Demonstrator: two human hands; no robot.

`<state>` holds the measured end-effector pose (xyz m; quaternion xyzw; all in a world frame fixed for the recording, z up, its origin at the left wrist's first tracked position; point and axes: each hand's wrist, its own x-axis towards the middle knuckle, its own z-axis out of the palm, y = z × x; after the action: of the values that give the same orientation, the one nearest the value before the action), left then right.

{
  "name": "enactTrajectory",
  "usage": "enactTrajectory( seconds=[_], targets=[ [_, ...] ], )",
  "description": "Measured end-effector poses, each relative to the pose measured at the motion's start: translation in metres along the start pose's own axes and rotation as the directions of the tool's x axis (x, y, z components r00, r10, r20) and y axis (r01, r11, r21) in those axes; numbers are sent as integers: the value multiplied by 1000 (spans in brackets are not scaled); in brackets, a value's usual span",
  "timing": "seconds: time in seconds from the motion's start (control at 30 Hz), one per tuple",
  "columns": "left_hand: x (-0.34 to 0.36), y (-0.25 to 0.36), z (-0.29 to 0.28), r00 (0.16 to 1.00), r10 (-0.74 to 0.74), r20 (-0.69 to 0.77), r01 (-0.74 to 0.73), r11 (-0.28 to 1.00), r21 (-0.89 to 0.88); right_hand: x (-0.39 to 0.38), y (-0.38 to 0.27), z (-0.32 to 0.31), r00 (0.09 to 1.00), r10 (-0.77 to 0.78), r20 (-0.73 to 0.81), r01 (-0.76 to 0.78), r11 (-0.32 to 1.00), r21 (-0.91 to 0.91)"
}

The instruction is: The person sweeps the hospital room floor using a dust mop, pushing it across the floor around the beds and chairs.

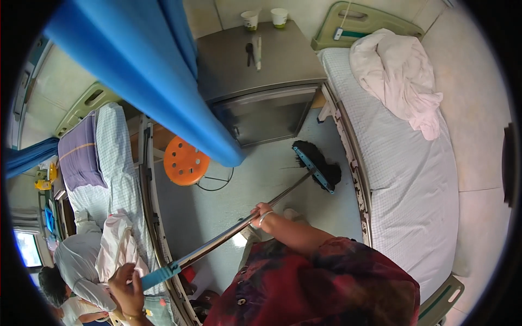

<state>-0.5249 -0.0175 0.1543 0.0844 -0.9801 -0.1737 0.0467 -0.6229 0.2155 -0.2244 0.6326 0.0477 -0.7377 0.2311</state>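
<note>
I hold a mop with a steel pole [218, 241], running diagonally up to the right. My left hand [126, 289] is closed on the end of its teal grip [159, 276] at lower left. My right hand [262, 215], with a bangle at the wrist, is closed around the pole farther along. The mop head [329, 167], dark fibres on a blue plate, rests on the pale floor [250, 163] beside the right bed's metal rail [364, 212].
Beds stand left [119, 136] and right [408, 206]. An orange stool [186, 160] is beside a hanging blue curtain [136, 65]. A steel cabinet [277, 65] bears cups [279, 18]. A person in a light shirt [84, 261] is at the lower left.
</note>
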Motion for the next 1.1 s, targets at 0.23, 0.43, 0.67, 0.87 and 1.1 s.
enactTrajectory(
  seconds=[0.23, 0.43, 0.67, 0.87, 1.1],
  targets=[
    [-14, 14, -51, 988, -19, -151, 28, 998, 59, -85, -14, 27, 993, 90, -73, -85, 994, 66],
    [-39, 76, -74, 965, 224, -135, -138, 874, 467, -155, -67, 54, 989, 117, 86, -119, 993, 15],
    [-79, 120, -47, 950, 86, -300, 11, 951, 309, -205, -127, 85, 954, 34, 297, -7, 996, -92],
    [-38, 254, 54, 811, 570, -135, -538, 816, 211, -116, -221, 99, 925, -54, 376, 176, 939, -297],
    [-7, 319, 77, 860, 477, -179, -452, 877, 164, -98, -259, 87, 959, -139, 246, 193, 958, -212]
  ],
)
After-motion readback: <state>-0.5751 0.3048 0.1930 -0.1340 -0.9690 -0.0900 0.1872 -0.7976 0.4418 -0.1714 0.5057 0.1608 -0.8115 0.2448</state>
